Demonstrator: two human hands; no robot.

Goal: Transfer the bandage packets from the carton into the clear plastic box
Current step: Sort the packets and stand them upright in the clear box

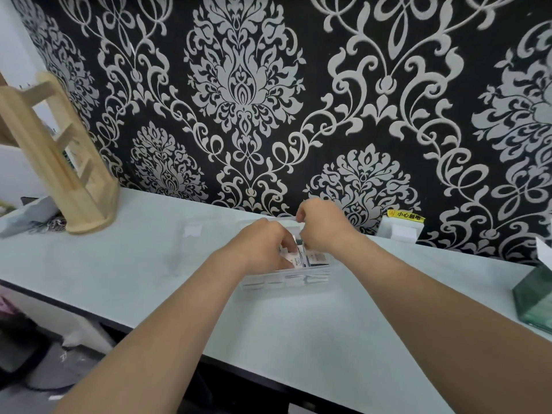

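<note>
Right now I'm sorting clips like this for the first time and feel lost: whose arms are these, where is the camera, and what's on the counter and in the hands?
No machine here: a person works bare-handed, and the single picture comes from a camera worn on their head, looking down. On the white counter stands a clear plastic box with bandage packets inside. The left hand reaches in, its fingers curled on the packets. The right hand curls at the box's far rim; what it grips I cannot tell. A wooden rack stands left, a green box right.
</note>
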